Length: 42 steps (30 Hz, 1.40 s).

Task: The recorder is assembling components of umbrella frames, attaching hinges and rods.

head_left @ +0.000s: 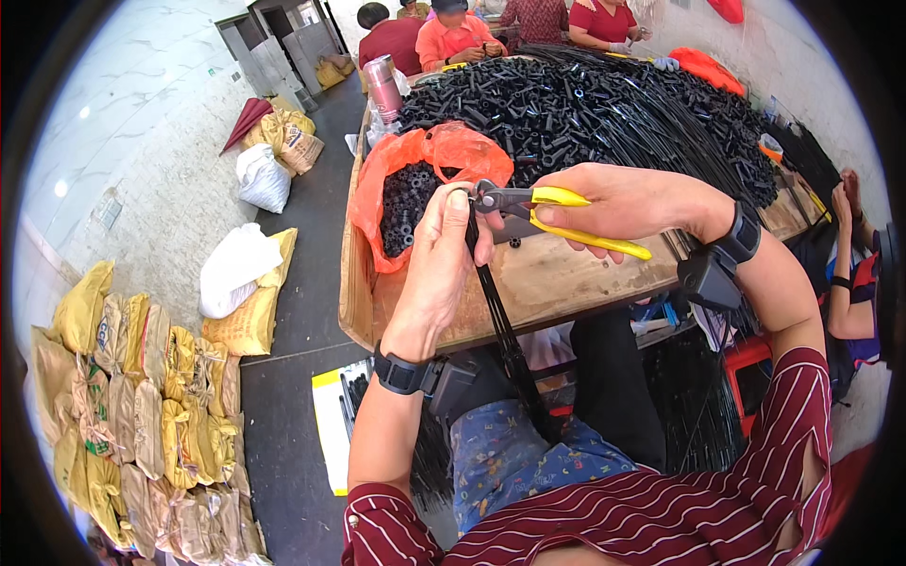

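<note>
Head view: two hands meet over a bench edge.
Left hand (439, 259) pinches long black flexible strips (500, 321) hanging toward 6 o'clock; right hand (618, 203) grips yellow-handled metal pliers (538, 209), jaws at the strips' top; orange plastic bag (415, 160) at 11 o'clock.

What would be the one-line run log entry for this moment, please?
left hand: grips black strips upright | right hand: holds yellow-handled pliers, jaws at strip tops | orange bag of small black parts beside | wooden table
</note>
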Motion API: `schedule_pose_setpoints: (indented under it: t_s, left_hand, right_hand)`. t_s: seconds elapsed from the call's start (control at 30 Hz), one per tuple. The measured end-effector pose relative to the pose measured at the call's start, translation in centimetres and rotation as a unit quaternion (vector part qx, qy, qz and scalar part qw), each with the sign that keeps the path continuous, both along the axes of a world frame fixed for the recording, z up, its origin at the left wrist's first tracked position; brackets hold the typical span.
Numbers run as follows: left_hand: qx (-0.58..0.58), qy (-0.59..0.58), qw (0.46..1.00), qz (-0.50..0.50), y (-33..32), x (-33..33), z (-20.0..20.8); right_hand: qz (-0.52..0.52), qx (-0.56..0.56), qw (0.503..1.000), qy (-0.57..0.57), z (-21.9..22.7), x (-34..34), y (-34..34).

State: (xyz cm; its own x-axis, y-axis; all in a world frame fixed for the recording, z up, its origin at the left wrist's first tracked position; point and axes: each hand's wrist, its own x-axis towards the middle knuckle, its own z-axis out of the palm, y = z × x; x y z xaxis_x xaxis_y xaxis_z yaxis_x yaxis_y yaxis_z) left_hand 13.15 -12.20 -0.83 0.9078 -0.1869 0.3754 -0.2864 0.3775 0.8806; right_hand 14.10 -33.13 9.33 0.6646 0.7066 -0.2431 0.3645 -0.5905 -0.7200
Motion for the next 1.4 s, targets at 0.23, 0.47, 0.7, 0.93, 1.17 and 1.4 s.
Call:
schedule_pose_setpoints:
  t_s: [0.23,0.47,0.7,0.93,1.17,1.4]
  left_hand:
    - [0.011,-0.003,1.0,0.028,-0.1,0.1,0.0]
    - [-0.048,0.029,0.998,-0.01,-0.4,-0.1,0.0]
    - [-0.042,0.02,0.999,-0.004,-0.6,-0.2,0.1]
    - [0.037,-0.019,0.998,0.045,-0.7,0.0,0.2]
    - [0.11,-0.01,0.989,0.098,-1.3,0.0,0.8]
    - [-0.046,0.02,0.998,-0.037,0.6,0.4,-1.7]
  right_hand:
    - [-0.014,0.0,1.0,-0.008,-0.7,0.5,0.2]
    - [-0.02,0.051,0.998,0.02,-1.5,0.3,-0.6]
    - [-0.014,0.035,0.999,0.006,-1.3,0.3,-0.5]
    - [0.007,-0.063,0.995,-0.075,-0.1,0.7,0.0]
    - [0.056,-0.11,0.898,-0.422,-2.4,1.8,-0.2]
    - [-0.134,0.009,0.985,-0.104,-2.4,-0.5,0.4]
